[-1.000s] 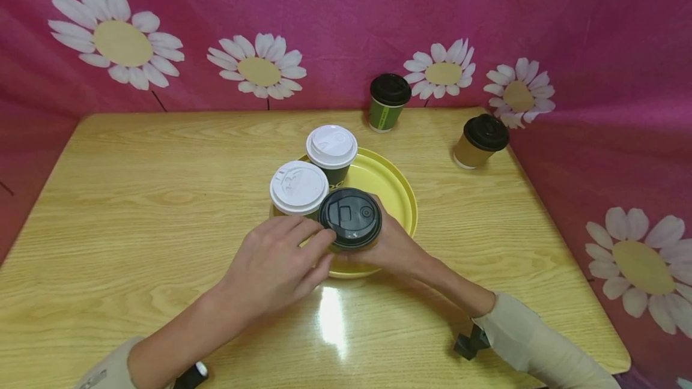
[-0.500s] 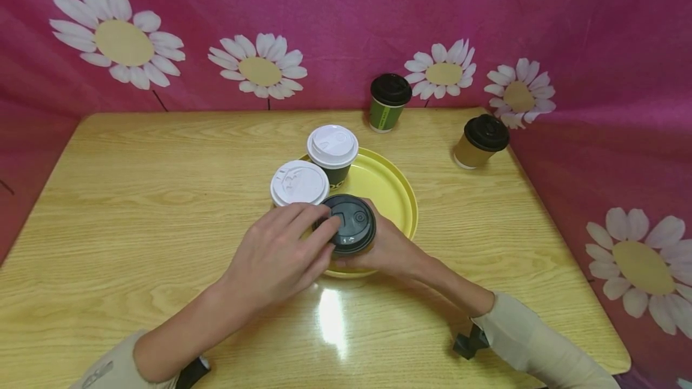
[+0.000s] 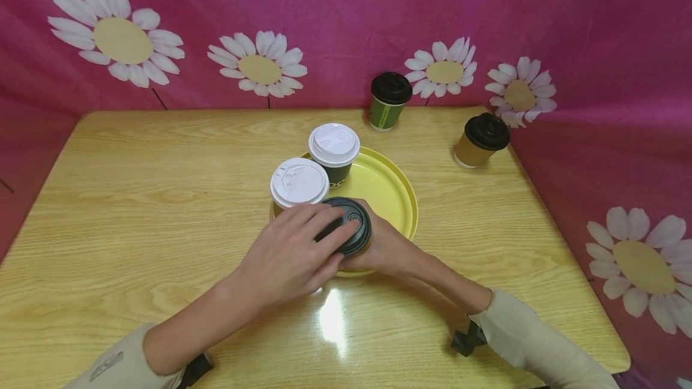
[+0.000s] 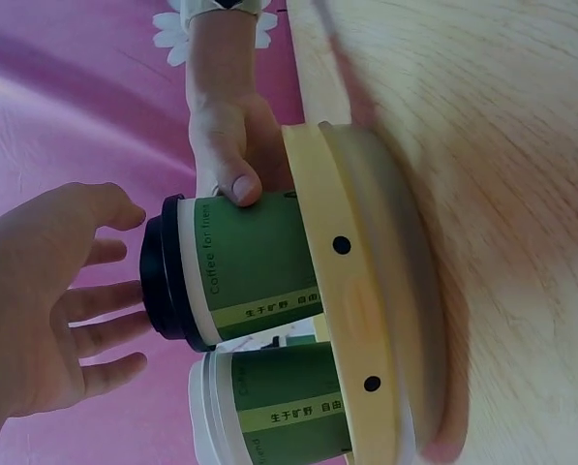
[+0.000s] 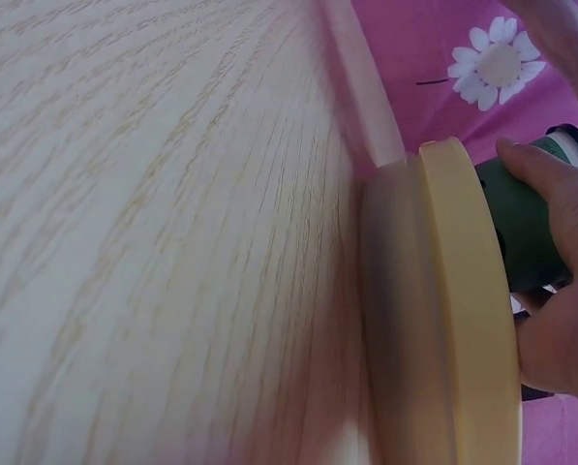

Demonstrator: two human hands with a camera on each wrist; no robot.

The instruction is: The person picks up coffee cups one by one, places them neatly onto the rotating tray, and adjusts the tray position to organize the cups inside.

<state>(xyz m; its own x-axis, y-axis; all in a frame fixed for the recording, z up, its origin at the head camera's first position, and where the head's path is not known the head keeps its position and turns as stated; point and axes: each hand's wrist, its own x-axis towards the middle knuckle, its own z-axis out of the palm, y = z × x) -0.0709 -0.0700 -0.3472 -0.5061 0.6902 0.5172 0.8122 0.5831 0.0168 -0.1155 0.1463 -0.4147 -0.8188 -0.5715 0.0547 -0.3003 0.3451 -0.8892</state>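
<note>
One black-lidded cup (image 4: 255,260) sits within right grip (image 3: 386,248) — below left grip (image 3: 294,251).

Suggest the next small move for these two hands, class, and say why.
Probably the right hand should ease its grip on the black-lidded green paper cup. The cup appears roughly upright over the round yellow tray, beside a white-lidded green paper cup, with the left hand over its lid. The tray hides its base, so seating is unconfirmed.

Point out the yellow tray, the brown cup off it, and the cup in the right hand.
Yellow tray (image 3: 381,192): head view, bare inner floor.
Brown cup (image 3: 471,150): head view, its side wall.
Held cup (image 4: 255,254): left wrist view, green side wall.
</note>
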